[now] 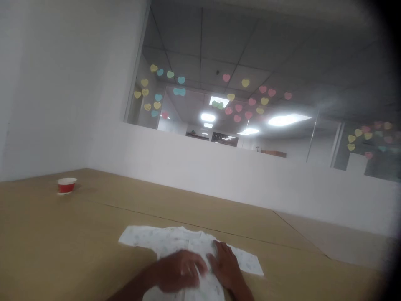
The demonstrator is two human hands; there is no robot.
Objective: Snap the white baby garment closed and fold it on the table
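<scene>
- Both hands press palm-down on a small white baby shirt of thin printed cloth point(175, 242); the picture is blurred, so it cannot be told whether the fingers pinch the fabric or only lie flat on it.
- The left hand point(180, 271) rests on the middle of the shirt's chest, fingers bent and pointing toward the right hand.
- The right hand point(226, 263) lies just beside it, touching or nearly touching it, with fingers stretched forward over the shirt's front.
- The shirt lies spread flat on a wide tan wooden table point(62, 234), close to the lower edge of the view, with one sleeve reaching out to the left and the other to the right.
- A small red paper cup with a white rim point(67, 185) stands upright far off on the left of the table, well apart from the shirt.
- Behind the table runs a low white wall point(219, 167), and above it a glass pane dotted with pink, yellow and blue heart-shaped stickers point(238, 107).
- Bright ceiling lights point(286, 120) show through the glass.
</scene>
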